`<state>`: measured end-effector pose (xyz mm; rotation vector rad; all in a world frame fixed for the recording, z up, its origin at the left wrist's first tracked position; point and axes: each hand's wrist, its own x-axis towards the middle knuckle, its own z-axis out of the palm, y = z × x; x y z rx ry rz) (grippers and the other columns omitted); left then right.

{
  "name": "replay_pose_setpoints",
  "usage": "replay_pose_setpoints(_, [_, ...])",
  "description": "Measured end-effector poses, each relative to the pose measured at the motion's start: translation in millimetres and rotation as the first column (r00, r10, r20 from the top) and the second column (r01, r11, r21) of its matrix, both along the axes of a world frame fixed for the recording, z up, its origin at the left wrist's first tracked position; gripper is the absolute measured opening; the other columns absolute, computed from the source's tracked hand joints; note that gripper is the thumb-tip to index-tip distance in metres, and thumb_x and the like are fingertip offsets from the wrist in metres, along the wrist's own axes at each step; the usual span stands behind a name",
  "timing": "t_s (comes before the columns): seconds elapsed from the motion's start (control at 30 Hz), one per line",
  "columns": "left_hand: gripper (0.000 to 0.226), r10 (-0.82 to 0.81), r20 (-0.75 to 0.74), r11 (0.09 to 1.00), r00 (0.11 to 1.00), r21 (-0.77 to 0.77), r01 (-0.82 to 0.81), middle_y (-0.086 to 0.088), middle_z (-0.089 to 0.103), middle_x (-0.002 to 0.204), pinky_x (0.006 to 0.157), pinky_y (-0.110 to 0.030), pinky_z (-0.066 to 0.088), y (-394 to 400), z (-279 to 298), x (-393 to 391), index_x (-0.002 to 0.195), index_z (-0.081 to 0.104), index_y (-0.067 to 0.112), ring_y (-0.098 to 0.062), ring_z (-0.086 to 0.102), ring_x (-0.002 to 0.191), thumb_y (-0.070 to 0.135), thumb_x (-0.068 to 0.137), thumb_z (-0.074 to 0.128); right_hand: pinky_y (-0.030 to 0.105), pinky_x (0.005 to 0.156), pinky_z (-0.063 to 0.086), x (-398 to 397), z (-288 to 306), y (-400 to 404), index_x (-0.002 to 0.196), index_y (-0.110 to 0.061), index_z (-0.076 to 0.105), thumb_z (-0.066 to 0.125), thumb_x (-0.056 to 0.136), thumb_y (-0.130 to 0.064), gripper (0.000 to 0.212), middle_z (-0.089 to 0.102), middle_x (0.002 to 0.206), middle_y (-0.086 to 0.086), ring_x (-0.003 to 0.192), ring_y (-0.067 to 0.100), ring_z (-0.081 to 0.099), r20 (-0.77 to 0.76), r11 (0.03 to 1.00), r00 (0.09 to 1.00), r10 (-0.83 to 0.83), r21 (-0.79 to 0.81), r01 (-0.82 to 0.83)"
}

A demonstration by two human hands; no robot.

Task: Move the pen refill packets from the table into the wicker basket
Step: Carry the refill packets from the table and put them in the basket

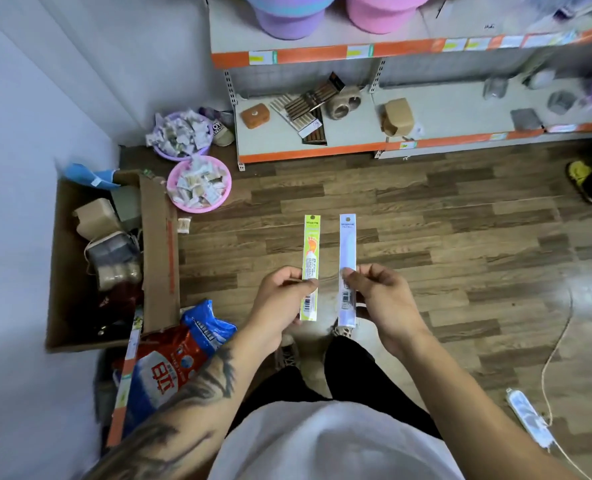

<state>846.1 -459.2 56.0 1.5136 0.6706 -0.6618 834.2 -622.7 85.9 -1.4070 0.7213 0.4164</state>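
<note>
Head view. Left hand [280, 296] pinches a green packet [310, 268] near its lower end; right hand [379, 294] pinches a white packet [347, 268] likewise. Both packets are held upright, side by side and apart, above the wood floor [443, 237], labels toward the camera, probably for checking before transport. Neither table nor wicker basket is in view; a shelf [356, 147] stands ahead, a carton [156, 237] at left.

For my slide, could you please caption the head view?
Standing over a wood floor, the left hand pinches a yellow-green refill packet, the right hand a white refill packet.
</note>
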Motion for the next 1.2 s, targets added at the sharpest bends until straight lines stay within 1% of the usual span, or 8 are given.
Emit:
replay_pose_setpoints(0.23, [0.011,0.093,0.024,0.995,0.995,-0.034,-0.093,-0.013,0.072,0.096,0.057,-0.031,0.049,-20,16,71,0.103,0.072,0.011,-0.024,0.062,0.076,0.014,0.093,0.073,0.029,0.054,0.050,82,-1,-25,0.074,-0.013,0.060,0.067,0.099,-0.012,0.026,0.067,0.068,0.006,0.057,0.018,0.060,0.026,0.999,0.999,0.024,0.035,-0.025])
replay_pose_setpoints(0.33, [0.015,0.112,0.045,0.994,0.993,-0.022,-0.111,-0.016,0.074,0.103,0.060,-0.032,0.050,-33,23,107,0.108,0.071,0.011,-0.023,0.064,0.077,0.015,0.094,0.073,0.033,0.059,0.048,129,1,-40,0.075,-0.014,0.060,0.068,0.098,-0.015,0.024,0.067,0.071,0.008,0.060,0.021,0.059,0.041,0.996,0.997,0.069,0.056,-0.071])
replay_pose_setpoints(0.5, [0.014,0.163,0.087,0.987,0.983,-0.017,-0.162,-0.009,0.077,0.094,0.062,-0.034,0.052,-70,36,175,0.107,0.071,0.016,-0.020,0.068,0.076,0.015,0.094,0.074,0.036,0.069,0.051,210,14,-73,0.081,-0.013,0.063,0.069,0.098,-0.016,0.018,0.068,0.070,0.002,0.065,0.019,0.060,0.130,0.988,0.982,0.136,0.059,-0.145])
replay_pose_setpoints(0.63, [0.012,0.234,0.125,0.972,0.964,-0.046,-0.230,-0.018,0.075,0.102,0.057,-0.033,0.052,-94,48,221,0.105,0.072,0.012,-0.025,0.068,0.078,0.014,0.094,0.073,0.034,0.068,0.053,260,20,-91,0.078,-0.015,0.063,0.068,0.098,-0.014,0.021,0.070,0.075,0.005,0.069,0.020,0.063,0.170,0.976,0.967,0.188,0.081,-0.204])
replay_pose_setpoints(0.8, [0.013,0.326,0.123,0.943,0.937,-0.110,-0.314,-0.020,0.069,0.094,0.058,-0.031,0.054,-113,63,264,0.105,0.068,0.000,-0.031,0.066,0.079,0.006,0.093,0.069,0.036,0.069,0.058,312,28,-102,0.084,-0.012,0.065,0.067,0.099,-0.015,0.016,0.073,0.088,0.015,0.077,0.026,0.066,0.188,0.960,0.958,0.217,0.136,-0.244])
replay_pose_setpoints(0.9, [0.007,0.331,0.163,0.941,0.930,-0.130,-0.312,-0.019,0.066,0.086,0.057,-0.032,0.053,-109,78,293,0.099,0.068,0.002,-0.031,0.067,0.069,0.004,0.093,0.066,0.035,0.066,0.057,344,40,-100,0.087,-0.010,0.065,0.066,0.100,-0.014,0.014,0.071,0.087,0.017,0.075,0.027,0.064,0.235,0.955,0.947,0.217,0.147,-0.256])
replay_pose_setpoints(1.03, [0.006,0.315,0.277,0.948,0.908,-0.133,-0.289,-0.016,0.067,0.080,0.060,-0.034,0.052,-95,105,343,0.098,0.068,0.006,-0.029,0.068,0.064,0.005,0.094,0.065,0.039,0.074,0.047,390,60,-90,0.085,-0.006,0.066,0.070,0.097,-0.020,0.019,0.066,0.083,0.016,0.075,0.024,0.057,0.375,0.954,0.889,0.264,0.035,-0.298])
replay_pose_setpoints(1.2, [0.008,0.267,0.455,0.961,0.850,-0.187,-0.202,-0.013,0.068,0.074,0.064,-0.036,0.052,-75,155,419,0.081,0.076,0.019,-0.031,0.068,0.064,0.012,0.080,0.073,0.037,0.070,0.044,457,107,-72,0.085,-0.003,0.062,0.072,0.096,-0.022,0.023,0.056,0.073,0.011,0.068,0.019,0.049,0.550,0.944,0.768,0.329,-0.166,-0.285])
